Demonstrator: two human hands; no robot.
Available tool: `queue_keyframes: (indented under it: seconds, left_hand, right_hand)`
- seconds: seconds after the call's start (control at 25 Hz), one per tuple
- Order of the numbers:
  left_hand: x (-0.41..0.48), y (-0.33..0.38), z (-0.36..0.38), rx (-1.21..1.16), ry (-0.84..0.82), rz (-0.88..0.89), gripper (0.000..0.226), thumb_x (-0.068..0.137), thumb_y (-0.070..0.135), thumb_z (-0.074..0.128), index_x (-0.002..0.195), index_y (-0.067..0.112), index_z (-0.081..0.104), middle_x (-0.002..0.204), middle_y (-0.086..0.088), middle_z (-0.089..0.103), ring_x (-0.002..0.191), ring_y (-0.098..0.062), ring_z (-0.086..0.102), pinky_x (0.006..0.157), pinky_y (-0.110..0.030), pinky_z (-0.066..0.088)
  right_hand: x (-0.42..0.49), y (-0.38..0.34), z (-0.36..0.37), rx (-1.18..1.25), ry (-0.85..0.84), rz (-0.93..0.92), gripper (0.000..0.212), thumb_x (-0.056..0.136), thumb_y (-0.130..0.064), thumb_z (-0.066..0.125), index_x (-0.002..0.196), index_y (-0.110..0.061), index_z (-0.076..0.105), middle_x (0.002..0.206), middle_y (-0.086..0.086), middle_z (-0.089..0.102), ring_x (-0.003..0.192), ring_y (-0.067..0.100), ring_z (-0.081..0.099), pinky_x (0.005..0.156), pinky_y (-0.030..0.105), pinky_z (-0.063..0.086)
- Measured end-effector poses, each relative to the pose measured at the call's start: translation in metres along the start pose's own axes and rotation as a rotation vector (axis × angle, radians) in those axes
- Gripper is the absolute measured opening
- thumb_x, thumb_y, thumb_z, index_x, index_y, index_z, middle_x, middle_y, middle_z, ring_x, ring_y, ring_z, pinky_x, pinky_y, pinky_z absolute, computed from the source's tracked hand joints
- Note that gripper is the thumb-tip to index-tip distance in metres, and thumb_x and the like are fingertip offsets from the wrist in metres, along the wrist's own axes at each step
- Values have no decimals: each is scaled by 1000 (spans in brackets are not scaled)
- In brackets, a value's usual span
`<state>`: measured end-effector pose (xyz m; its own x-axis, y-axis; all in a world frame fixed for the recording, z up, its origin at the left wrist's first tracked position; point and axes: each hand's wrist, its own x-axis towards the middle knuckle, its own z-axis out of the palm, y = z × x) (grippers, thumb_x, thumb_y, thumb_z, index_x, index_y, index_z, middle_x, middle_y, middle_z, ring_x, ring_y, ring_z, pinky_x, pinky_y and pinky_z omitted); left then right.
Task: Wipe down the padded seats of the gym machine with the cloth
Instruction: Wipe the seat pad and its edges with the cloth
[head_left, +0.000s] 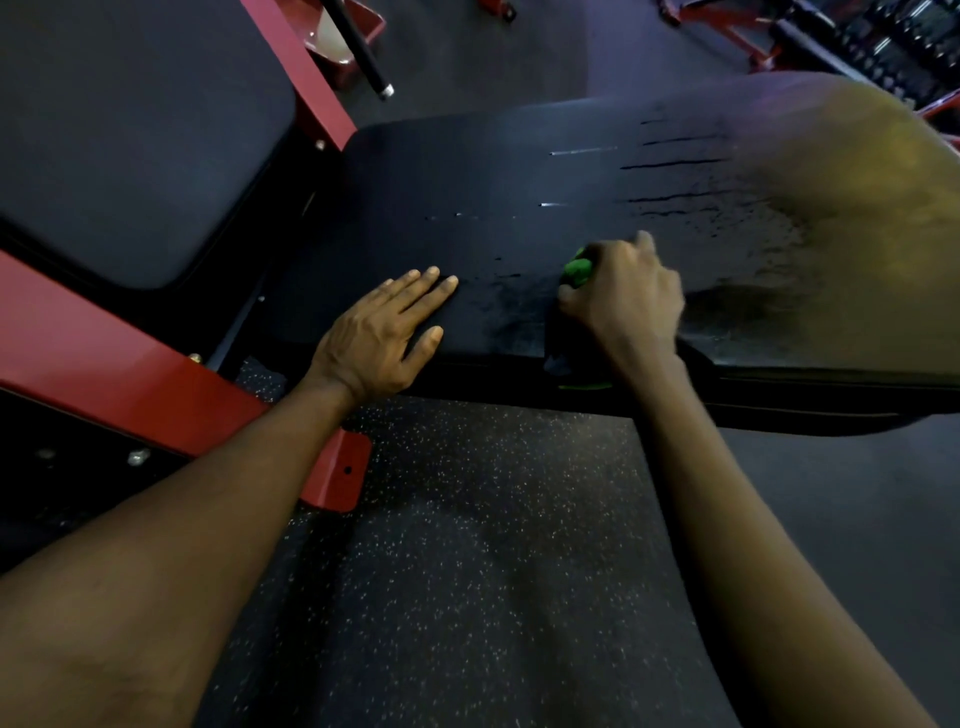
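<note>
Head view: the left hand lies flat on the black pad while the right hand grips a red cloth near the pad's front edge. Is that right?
Not quite: the head view shows the cloth is green, not red. The rest holds: the left hand lies flat on the black pad while the right hand grips the cloth near the pad's front edge.
</note>
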<state>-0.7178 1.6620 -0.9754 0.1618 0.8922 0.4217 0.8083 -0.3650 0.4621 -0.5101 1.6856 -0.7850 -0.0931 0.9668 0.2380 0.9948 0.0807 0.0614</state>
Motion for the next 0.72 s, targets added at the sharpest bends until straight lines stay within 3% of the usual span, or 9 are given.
queue_keyframes:
  seconds: [0.2,0.32,0.44,0.56,0.72]
  left_hand:
    - [8,26,-8,-147,24,-152,62,99,44,34,155,17,41,160,-9,39,150,-23,32,123,-45,27]
    - [32,67,-1,-281,64,-234,60,100,39,39,155,15,40,161,-7,38,151,-19,30,125,-39,23]
    - [43,78,14,-227,83,-285,62,102,43,34,157,16,37,163,-6,35,152,-17,28,126,-35,17]
    - [39,73,21,-188,97,-262,61,103,43,30,157,15,37,162,-6,35,152,-17,28,125,-31,14]
    - [40,71,22,-168,116,-248,62,102,44,27,157,16,37,162,-5,37,151,-17,29,125,-31,15]
  right_hand:
    - [-1,-13,3,39,-119,-149,40,90,-35,71,128,-24,67,126,11,52,106,40,62,82,41,49]
    - [7,36,-26,-51,-108,-93,46,90,-37,74,134,-25,64,124,14,53,108,42,60,87,47,50]
    - [11,63,-38,-55,-24,12,45,89,-37,71,131,-24,65,126,18,54,107,46,60,89,47,48]
    - [9,37,-18,-59,15,8,43,92,-35,69,131,-18,64,131,18,54,106,43,62,88,43,48]
    - [17,-7,7,-44,-64,-115,40,91,-37,68,127,-19,67,131,14,53,107,41,63,86,40,49]
